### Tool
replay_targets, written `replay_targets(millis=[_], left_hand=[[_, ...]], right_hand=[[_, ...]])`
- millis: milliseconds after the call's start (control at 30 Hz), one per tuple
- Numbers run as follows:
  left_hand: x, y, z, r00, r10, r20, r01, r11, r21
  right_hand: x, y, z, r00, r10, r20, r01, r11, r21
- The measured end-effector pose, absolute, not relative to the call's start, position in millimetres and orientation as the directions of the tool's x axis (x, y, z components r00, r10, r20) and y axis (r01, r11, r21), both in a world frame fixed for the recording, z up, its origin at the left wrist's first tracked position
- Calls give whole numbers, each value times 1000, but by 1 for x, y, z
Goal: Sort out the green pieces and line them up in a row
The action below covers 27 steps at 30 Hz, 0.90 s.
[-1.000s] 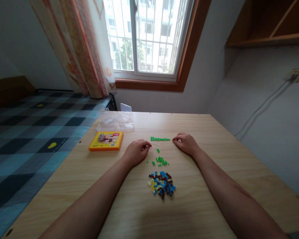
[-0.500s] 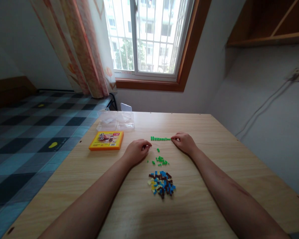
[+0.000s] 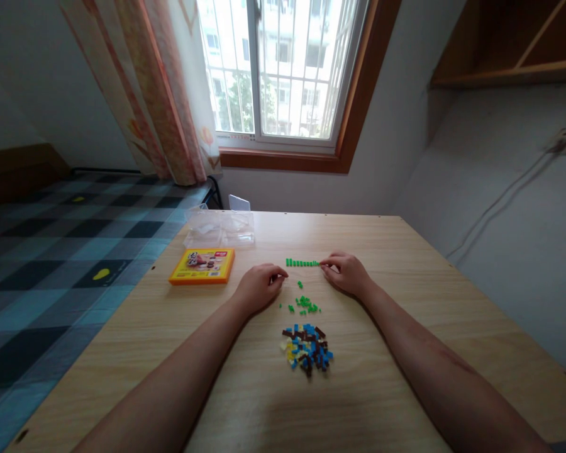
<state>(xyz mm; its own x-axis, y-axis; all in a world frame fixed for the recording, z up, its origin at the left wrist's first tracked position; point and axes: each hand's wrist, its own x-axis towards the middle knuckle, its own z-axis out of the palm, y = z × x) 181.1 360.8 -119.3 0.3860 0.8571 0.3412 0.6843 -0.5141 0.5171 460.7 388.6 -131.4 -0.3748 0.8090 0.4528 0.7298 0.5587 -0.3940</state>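
The right hand (image 3: 346, 274) has its thumb and forefinger brought close together at the three o'clock end of a row of green pieces (image 3: 302, 263); whether a piece is pinched there, I cannot tell. The left hand (image 3: 260, 286) rests with fingers curled and fingertips near the table (image 3: 382, 377), the row at its two o'clock; whether it grips anything is likewise unclear. Between the hands, at the row's six o'clock, lie a couple of green pieces (image 3: 300, 285), then a loose green pile (image 3: 305, 304), and farther along that line a mixed pile (image 3: 307, 352) of blue, brown and yellow pieces. From the left hand, a yellow-orange box (image 3: 202, 266) sits toward ten o'clock and a clear plastic container (image 3: 219, 231) at eleven.
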Motion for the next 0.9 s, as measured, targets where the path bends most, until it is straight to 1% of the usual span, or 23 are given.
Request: replay_targets(millis=[167, 233, 300, 567, 800, 900], left_hand=[[181, 360, -119, 384, 856, 346, 683, -516, 517], [182, 359, -119, 382, 857, 345, 685, -513, 516], [182, 359, -118, 379, 860, 342, 685, -509, 521], [181, 361, -120, 384, 863, 330, 686, -505, 524], [180, 362, -120, 387, 864, 323, 688, -504, 522], [180, 361, -119, 388, 862, 327, 685, -506, 524]], right_hand=[[435, 365, -125, -561, 711, 424, 606, 702, -374], [427, 361, -124, -610, 684, 400, 585, 729, -354], [425, 361, -125, -623, 684, 380, 595, 730, -338], [458, 379, -127, -482, 798, 363, 734, 593, -331], [484, 398, -134, -290, 889, 355, 818, 423, -390], [483, 402, -138, -252, 897, 363, 826, 395, -403]])
